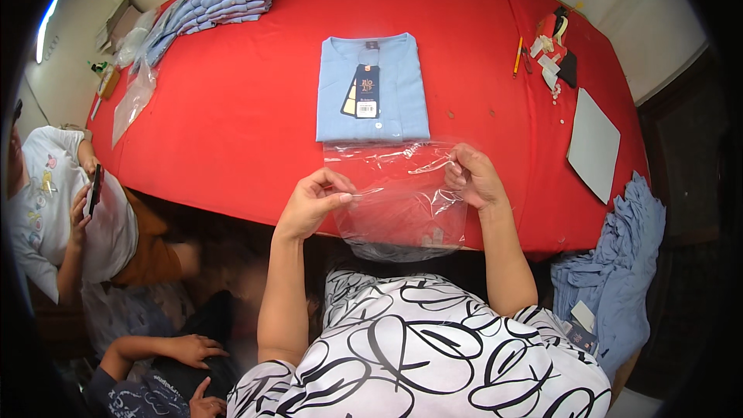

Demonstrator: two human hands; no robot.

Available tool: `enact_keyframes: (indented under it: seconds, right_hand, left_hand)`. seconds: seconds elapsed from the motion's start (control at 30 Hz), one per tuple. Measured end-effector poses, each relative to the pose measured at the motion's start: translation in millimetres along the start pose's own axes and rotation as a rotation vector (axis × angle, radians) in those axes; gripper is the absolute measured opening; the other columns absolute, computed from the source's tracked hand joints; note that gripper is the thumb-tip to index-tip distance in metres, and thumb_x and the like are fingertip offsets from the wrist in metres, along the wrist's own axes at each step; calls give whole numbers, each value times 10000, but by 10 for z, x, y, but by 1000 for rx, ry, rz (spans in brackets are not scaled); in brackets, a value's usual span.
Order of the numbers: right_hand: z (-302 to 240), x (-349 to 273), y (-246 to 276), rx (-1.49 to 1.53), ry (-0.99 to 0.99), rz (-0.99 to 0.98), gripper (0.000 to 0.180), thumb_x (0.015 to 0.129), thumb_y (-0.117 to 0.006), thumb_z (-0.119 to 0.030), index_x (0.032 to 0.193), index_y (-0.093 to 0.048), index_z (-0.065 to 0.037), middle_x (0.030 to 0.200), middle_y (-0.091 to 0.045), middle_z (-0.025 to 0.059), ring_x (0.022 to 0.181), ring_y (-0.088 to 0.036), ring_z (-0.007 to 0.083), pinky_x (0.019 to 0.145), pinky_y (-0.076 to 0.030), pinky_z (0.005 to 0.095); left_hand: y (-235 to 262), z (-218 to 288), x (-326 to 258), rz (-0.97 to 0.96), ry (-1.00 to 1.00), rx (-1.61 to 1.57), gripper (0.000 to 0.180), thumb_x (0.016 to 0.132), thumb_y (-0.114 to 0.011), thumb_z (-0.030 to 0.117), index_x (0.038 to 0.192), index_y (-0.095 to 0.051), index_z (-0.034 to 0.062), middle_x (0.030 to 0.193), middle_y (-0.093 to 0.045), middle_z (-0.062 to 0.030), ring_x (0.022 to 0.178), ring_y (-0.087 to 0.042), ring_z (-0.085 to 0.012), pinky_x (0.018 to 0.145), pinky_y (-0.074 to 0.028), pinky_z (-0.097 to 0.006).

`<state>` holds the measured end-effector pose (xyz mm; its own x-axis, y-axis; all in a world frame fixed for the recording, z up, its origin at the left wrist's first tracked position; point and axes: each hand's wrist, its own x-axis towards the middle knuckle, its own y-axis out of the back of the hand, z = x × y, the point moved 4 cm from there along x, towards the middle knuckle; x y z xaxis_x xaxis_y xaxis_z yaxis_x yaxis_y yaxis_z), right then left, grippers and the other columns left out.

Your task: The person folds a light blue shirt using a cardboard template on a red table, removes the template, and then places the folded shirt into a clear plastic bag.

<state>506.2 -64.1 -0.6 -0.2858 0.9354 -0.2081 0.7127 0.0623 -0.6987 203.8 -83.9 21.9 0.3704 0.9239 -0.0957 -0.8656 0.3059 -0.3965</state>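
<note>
Between my hands, at the near edge of the red-covered table [255,116], a clear plastic bag [395,213] is stretched. My left hand [313,200] pinches its left side between thumb and fingers. On the right side, my right hand [472,176] grips the plastic with curled fingers. Just beyond the bag lies a folded light blue shirt [337,93], its collar end away from me. A dark hang tag [368,93] rests on the shirt front, with a yellow-and-dark tag partly under it. The bag's far edge is at or near the shirt's near edge; I cannot tell whether they touch.
A stack of folded blue shirts [236,0] lies far left, beside clear plastic [135,101]. At right are a pencil [516,58], small scraps [548,62] and a white board [594,145]. Blue garments [611,271] are heaped near right. Two people sit at left, one holding a phone [94,192].
</note>
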Motion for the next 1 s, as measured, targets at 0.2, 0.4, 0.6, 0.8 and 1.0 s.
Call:
enact_keyframes:
  seconds: [0.2, 0.4, 0.6, 0.8, 1.0]
  right_hand:
    - [145, 365, -197, -147, 44, -7, 175, 947, -595, -130, 1048, -631, 8, 805, -585, 38, 645, -527, 114, 563, -427, 256]
    - [326, 675, -414, -649, 256, 333, 187, 936, -564, -95, 1013, -661, 45, 787, -594, 62, 573, -540, 113, 564, -453, 272]
    - [365, 651, -321, -1191, 613, 550, 135, 924, -602, -69, 971, -688, 24, 1003, -562, 100, 782, -562, 165, 626, -481, 266]
    - [283, 577, -586, -1591, 740, 761, 149, 886, -622, -76, 988, -697, 1, 1099, -609, 168, 1033, -561, 317, 894, -454, 385]
    - [314, 634, -126, -785, 639, 712, 126, 887, -630, -15, 1000, -686, -16, 1065, -631, 99, 1010, -596, 219, 855, -484, 328]
  left_hand:
    - [200, 240, 72, -140, -242, -192, 206, 786, -761, 114, 815, -558, 89, 872, -616, -57, 854, -587, -152, 773, -485, -301]
    - [638, 57, 413, -160, -150, -410, 158, 826, -680, 187, 796, -584, 65, 835, -595, -56, 784, -528, -137, 693, -410, -274]
    - [1038, 98, 845, 77, 161, 217, 199, 924, -638, 207, 824, -571, 48, 723, -555, -15, 634, -504, -95, 575, -407, -245]
    - [949, 177, 1185, 259, -12, 485, 158, 940, -644, 146, 904, -543, 30, 733, -577, 0, 651, -500, -50, 580, -403, -217]
    - [914, 182, 1345, 243, 9, 489, 149, 914, -646, 45, 1032, -560, 13, 855, -636, -52, 790, -595, -93, 684, -486, -229]
